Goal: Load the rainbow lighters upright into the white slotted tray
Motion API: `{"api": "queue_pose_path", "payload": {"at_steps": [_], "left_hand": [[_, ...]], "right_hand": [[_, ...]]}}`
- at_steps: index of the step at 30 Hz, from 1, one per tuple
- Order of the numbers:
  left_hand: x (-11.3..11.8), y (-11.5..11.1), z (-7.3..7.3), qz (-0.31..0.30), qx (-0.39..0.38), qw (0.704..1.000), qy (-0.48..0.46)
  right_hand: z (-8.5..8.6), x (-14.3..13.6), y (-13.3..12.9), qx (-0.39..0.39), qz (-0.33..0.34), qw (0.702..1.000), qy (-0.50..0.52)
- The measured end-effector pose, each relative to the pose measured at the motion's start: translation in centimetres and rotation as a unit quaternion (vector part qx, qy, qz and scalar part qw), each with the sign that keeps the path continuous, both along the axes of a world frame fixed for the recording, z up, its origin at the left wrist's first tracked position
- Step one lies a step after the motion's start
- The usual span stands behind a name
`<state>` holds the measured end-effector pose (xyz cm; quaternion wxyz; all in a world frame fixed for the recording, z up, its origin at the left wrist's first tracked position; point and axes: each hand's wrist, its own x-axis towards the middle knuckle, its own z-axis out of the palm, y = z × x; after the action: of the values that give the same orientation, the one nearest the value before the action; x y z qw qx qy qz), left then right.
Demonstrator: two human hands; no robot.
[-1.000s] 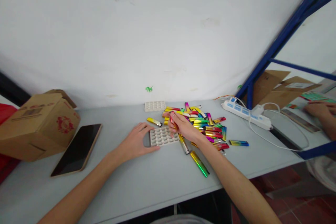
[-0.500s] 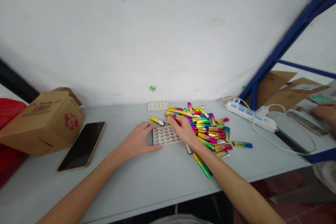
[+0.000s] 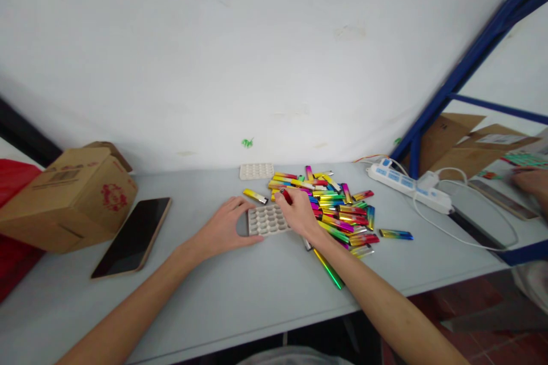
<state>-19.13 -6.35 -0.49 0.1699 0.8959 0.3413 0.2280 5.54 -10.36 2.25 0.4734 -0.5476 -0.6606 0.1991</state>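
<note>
A white tray with rows of slots (image 3: 266, 220) lies on the table in front of me. My left hand (image 3: 230, 223) holds its left end, with the thumb at the near edge and the fingers at the far corner. In my right hand (image 3: 298, 211) is a red lighter (image 3: 286, 196), upright over the right part of the tray. That hand hides the tray's right end and the lighter's lower part. A heap of shiny multicoloured lighters (image 3: 338, 219) spreads to the right, partly behind my right hand. One yellow lighter (image 3: 255, 196) lies just beyond the tray.
A second white tray (image 3: 257, 171) lies by the wall. At left are a phone (image 3: 132, 238) and a cardboard box (image 3: 68, 199). A power strip (image 3: 409, 187) with white cables lies at right, near a blue metal frame (image 3: 414, 157). Another person's hand (image 3: 533, 182) shows at the far right.
My right hand still holds the red lighter, which now stands more upright over the tray. The left hand keeps its hold, and the view has shifted slightly.
</note>
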Motion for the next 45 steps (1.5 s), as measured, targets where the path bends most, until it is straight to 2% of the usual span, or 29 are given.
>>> {"api": "queue_pose_path", "payload": {"at_steps": [8,14,23,30,40,45], "left_hand": [[-0.6,0.5,0.1,0.005,-0.001,1.0,0.025],[-0.8,0.6,0.3,-0.002,-0.014,1.0,0.01],[-0.6,0.7,0.4,-0.01,-0.042,0.999,0.0],[-0.6,0.5,0.8,-0.013,-0.053,0.998,0.006],[-1.1,0.7,1.1,-0.01,-0.058,0.998,0.009],[-1.0,0.8,0.7,-0.007,-0.061,0.998,0.003]], "right_hand": [[0.2,0.2,-0.1,0.027,0.0,1.0,0.003],[0.2,0.4,-0.1,0.035,-0.002,0.999,-0.01],[-0.4,0.3,0.2,-0.015,-0.028,0.998,-0.053],[-0.7,0.5,0.0,-0.005,-0.019,0.998,-0.056],[-0.7,0.6,-0.3,0.06,0.087,0.99,-0.093],[-0.9,0.1,-0.2,0.027,0.105,0.99,-0.094]]}}
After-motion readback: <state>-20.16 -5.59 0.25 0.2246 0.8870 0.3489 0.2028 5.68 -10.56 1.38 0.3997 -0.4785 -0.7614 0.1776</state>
